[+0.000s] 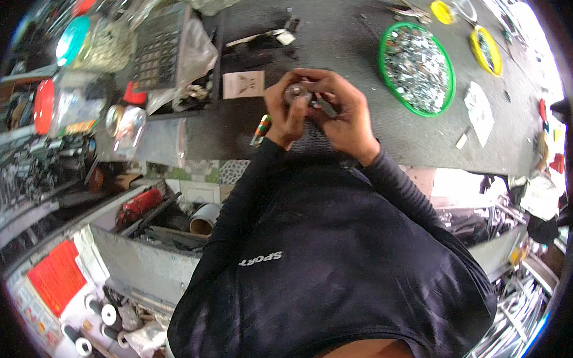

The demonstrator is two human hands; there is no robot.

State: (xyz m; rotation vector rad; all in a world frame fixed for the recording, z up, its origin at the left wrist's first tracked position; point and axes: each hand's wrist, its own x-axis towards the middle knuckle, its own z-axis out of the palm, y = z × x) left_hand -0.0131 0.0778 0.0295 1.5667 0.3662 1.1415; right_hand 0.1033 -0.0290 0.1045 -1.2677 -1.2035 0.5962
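Close together above the dark worktable (332,45), both hands are closed around small parts. My left hand (282,110) curls around a small round shiny piece (297,92), whose exact kind I cannot make out. My right hand (347,110) meets it from the other side with bent fingers. Its thumb and fingertips pinch beside the round piece; what lies between them is mostly hidden. A tan printed card (243,84) rests on the table left of my left hand. Near that wrist lies a small orange, green and white tube-like item (261,129).
A green basket (383,68) full of small metal pieces stands on the right, with yellow baskets (441,12) beyond. To the left are a dark parts tray (162,51), lidded jars (73,41) and plastic bags. An open drawer (144,266) juts out below the table's near edge.
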